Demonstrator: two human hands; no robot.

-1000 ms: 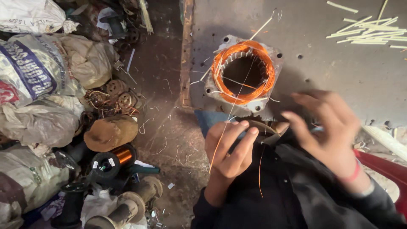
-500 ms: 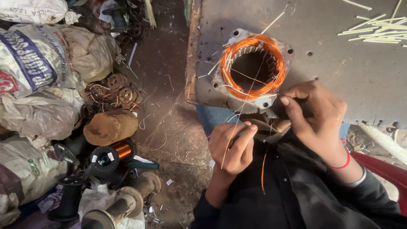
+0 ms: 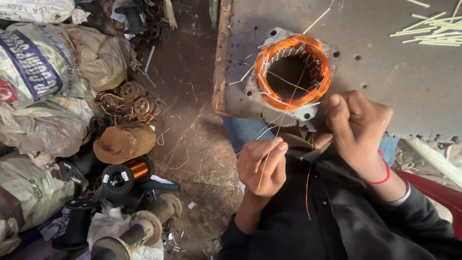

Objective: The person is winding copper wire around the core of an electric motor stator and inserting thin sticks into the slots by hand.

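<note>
A metal motor stator (image 3: 292, 72) wound with copper coils lies on a grey work table (image 3: 394, 77). Thin copper wire strands (image 3: 276, 127) run from the coils down to my left hand (image 3: 262, 166), which pinches them between thumb and fingers just below the table's edge. My right hand (image 3: 358, 130) is closed into a fist by the stator's lower right corner, with a red band on the wrist. What it grips is hidden by the fingers, though a strand leads toward it.
Pale thin sticks (image 3: 430, 33) lie at the table's far right. On the dirt floor to the left sit stuffed sacks (image 3: 43, 72), old coil bundles (image 3: 130, 96), a spool of copper wire (image 3: 125, 173), black empty spools (image 3: 77, 221) and a brown cap (image 3: 124, 142).
My right hand has come down from above the lap to the stator's lower right corner and closed. The left hand stays pinched on the wire strands.
</note>
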